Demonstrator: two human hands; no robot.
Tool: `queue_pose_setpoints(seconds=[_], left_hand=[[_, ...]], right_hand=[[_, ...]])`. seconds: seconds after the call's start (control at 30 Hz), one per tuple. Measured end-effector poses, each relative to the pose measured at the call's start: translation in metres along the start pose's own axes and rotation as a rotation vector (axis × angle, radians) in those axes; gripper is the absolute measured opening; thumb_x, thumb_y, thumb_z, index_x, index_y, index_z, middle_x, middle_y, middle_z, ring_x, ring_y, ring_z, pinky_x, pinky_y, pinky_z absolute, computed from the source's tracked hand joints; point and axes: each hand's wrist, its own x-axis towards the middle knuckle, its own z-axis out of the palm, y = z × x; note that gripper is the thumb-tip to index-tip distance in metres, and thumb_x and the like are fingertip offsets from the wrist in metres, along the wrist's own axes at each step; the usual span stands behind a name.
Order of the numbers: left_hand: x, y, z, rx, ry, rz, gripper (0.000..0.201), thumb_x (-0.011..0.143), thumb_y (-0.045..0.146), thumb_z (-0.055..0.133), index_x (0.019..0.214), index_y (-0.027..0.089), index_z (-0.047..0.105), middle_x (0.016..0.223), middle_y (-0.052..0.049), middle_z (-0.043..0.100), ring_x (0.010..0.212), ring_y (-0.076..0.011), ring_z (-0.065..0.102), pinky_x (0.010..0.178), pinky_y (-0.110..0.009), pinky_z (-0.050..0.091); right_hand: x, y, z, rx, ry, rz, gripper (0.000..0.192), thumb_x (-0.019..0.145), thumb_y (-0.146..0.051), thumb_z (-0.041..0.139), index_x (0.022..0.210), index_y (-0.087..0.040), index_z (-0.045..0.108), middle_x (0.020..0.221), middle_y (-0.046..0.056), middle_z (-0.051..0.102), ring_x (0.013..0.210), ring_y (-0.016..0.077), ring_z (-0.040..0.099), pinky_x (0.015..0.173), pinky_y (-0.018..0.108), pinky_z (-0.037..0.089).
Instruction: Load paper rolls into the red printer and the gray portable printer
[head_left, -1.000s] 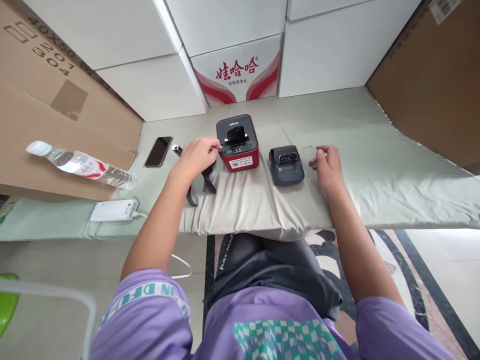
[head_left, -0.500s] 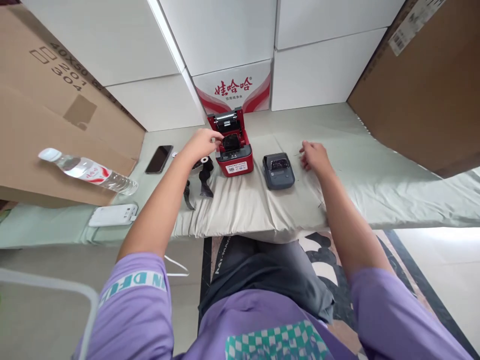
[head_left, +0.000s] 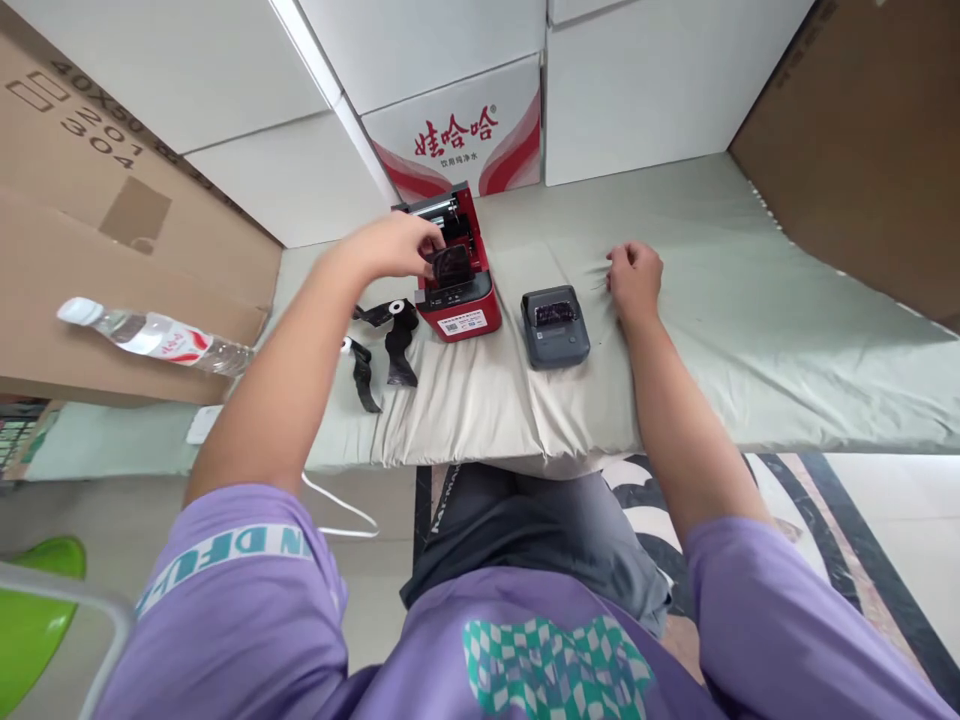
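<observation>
red printer (head_left: 457,290) sits lid up, long axis running away from the person, label side facing them. left hand (head_left: 390,245) is at its open top — fingers (head_left: 429,240) curled close on a dark roll (head_left: 452,265) in the bay. right hand (head_left: 636,280) rests loosely curled on the cloth (head_left: 750,340), empty, just right of the grey printer (head_left: 555,327). black straps (head_left: 382,345) lie below the left fingers.

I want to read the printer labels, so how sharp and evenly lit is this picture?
Head view: soft, even daylight, faint shadows, no strong glare; wide-lens bending at the edges; the left hand at the red printer is slightly blurred; the sticker text is too small to read; the grey printer and right hand look sharper.
</observation>
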Motion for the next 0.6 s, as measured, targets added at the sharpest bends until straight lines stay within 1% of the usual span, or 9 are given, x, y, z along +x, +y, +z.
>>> queue_pose_setpoints(seconds=[0.07, 0.13, 0.2, 0.27, 0.37, 0.43, 0.47, 0.53, 0.6], left_hand=[[-0.034, 0.007, -0.032, 0.019, 0.019, -0.017, 0.049, 0.082, 0.038, 0.086, 0.122, 0.012, 0.077, 0.111, -0.002, 0.066, 0.120, -0.0319, 0.066, 0.114, -0.047, 0.046], [-0.069, 0.004, -0.058, 0.013, 0.115, -0.077, 0.049, 0.087, 0.036, 0.082, 0.129, 0.012, 0.074, 0.106, 0.001, 0.066, 0.107, -0.0242, 0.067, 0.112, -0.050, 0.045], [-0.099, -0.015, -0.075, -0.034, 0.184, -0.164, 0.046, 0.094, 0.032, 0.075, 0.134, 0.010, 0.070, 0.102, 0.002, 0.065, 0.096, -0.0145, 0.065, 0.109, -0.050, 0.045], [-0.121, -0.049, -0.081, -0.046, 0.222, -0.246, 0.044, 0.096, 0.032, 0.073, 0.135, 0.012, 0.069, 0.100, 0.003, 0.066, 0.089, -0.0096, 0.061, 0.106, -0.047, 0.047], [-0.142, -0.115, -0.078, -0.030, 0.192, -0.407, 0.033, 0.095, 0.036, 0.078, 0.121, 0.017, 0.071, 0.090, 0.002, 0.065, 0.081, -0.0120, 0.060, 0.101, -0.045, 0.053], [-0.150, -0.155, -0.069, 0.068, 0.181, -0.589, 0.032, 0.090, 0.041, 0.083, 0.110, 0.020, 0.070, 0.081, 0.003, 0.062, 0.076, -0.0138, 0.057, 0.096, -0.044, 0.056], [-0.153, -0.170, -0.063, 0.123, 0.171, -0.637, 0.030, 0.088, 0.043, 0.083, 0.104, 0.021, 0.070, 0.079, 0.003, 0.061, 0.076, -0.0151, 0.056, 0.095, -0.043, 0.056], [-0.159, -0.190, -0.048, 0.153, 0.127, -0.696, 0.027, 0.085, 0.043, 0.083, 0.094, 0.022, 0.068, 0.078, 0.003, 0.061, 0.079, -0.0169, 0.057, 0.092, -0.037, 0.054], [-0.163, -0.195, -0.029, 0.107, 0.051, -0.727, 0.027, 0.078, 0.041, 0.084, 0.090, 0.023, 0.067, 0.078, 0.004, 0.062, 0.080, -0.0176, 0.059, 0.087, -0.032, 0.052]], right_hand=[[-0.001, -0.003, 0.001, 0.024, -0.009, -0.028, 0.032, 0.103, -0.047, 0.050, 0.087, -0.022, 0.062, 0.084, 0.005, 0.060, 0.096, 0.0242, 0.068, 0.084, 0.039, 0.058], [-0.003, -0.007, 0.001, 0.050, -0.004, -0.040, 0.033, 0.104, -0.048, 0.048, 0.090, -0.022, 0.063, 0.085, 0.006, 0.062, 0.096, 0.0240, 0.068, 0.082, 0.039, 0.059], [-0.004, -0.012, 0.000, 0.060, 0.002, -0.050, 0.034, 0.104, -0.048, 0.046, 0.091, -0.021, 0.064, 0.084, 0.005, 0.062, 0.094, 0.0234, 0.069, 0.081, 0.039, 0.059], [-0.005, -0.015, -0.001, 0.054, 0.009, -0.059, 0.034, 0.104, -0.046, 0.045, 0.090, -0.022, 0.063, 0.083, 0.005, 0.062, 0.092, 0.0226, 0.068, 0.080, 0.038, 0.059], [-0.005, -0.015, -0.001, 0.047, 0.015, -0.058, 0.030, 0.103, -0.042, 0.046, 0.088, -0.022, 0.061, 0.082, 0.004, 0.061, 0.091, 0.0219, 0.068, 0.081, 0.037, 0.058], [-0.004, -0.014, -0.001, 0.051, 0.020, -0.039, 0.027, 0.102, -0.039, 0.047, 0.086, -0.021, 0.059, 0.082, 0.004, 0.061, 0.092, 0.0218, 0.068, 0.081, 0.037, 0.058], [-0.004, -0.014, -0.001, 0.054, 0.026, -0.026, 0.026, 0.101, -0.038, 0.047, 0.085, -0.021, 0.058, 0.082, 0.004, 0.061, 0.092, 0.0217, 0.067, 0.082, 0.037, 0.058], [-0.005, -0.016, -0.001, 0.061, 0.039, -0.008, 0.026, 0.101, -0.038, 0.048, 0.083, -0.021, 0.057, 0.081, 0.004, 0.060, 0.091, 0.0214, 0.067, 0.081, 0.037, 0.058], [-0.007, -0.018, -0.002, 0.065, 0.041, -0.018, 0.027, 0.101, -0.039, 0.048, 0.082, -0.022, 0.057, 0.078, 0.003, 0.058, 0.088, 0.0208, 0.067, 0.080, 0.037, 0.058]])
